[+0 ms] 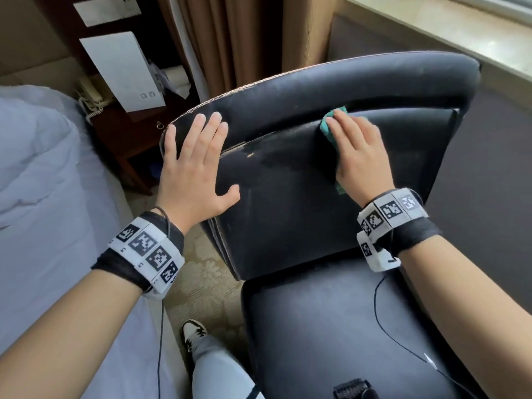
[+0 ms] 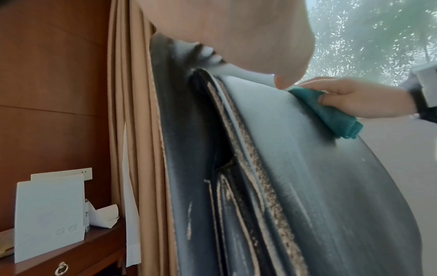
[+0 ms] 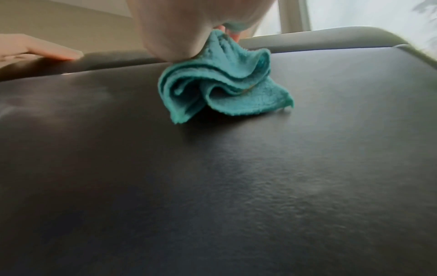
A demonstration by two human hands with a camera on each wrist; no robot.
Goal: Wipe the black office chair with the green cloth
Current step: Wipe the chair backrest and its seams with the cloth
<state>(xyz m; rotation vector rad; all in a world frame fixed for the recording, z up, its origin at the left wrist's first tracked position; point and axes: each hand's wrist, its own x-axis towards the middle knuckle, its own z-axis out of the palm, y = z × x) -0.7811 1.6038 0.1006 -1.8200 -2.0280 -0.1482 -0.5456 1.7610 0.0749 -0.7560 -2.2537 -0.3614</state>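
Note:
The black office chair (image 1: 288,203) faces me, its worn backrest (image 2: 331,186) peeling along the left seam. My left hand (image 1: 198,145) lies flat and spread on the backrest's upper left corner, fingers straight; its palm (image 2: 236,37) fills the top of the left wrist view. My right hand (image 1: 359,151) presses the bunched green cloth (image 1: 328,125) against the upper right of the backrest, just under the top roll. Its thumb pinches the cloth (image 2: 331,112) from below. Folds of the cloth (image 3: 212,84) spill out beneath the palm onto the black leather (image 3: 212,186).
A bed with white bedding (image 1: 43,197) stands close on the left. A wooden nightstand (image 1: 135,131) with a white card (image 1: 121,70) and a tan curtain (image 1: 236,38) are behind the chair. The window sill (image 1: 460,33) runs at the right. My shoe (image 1: 193,335) is beside the seat (image 1: 331,326).

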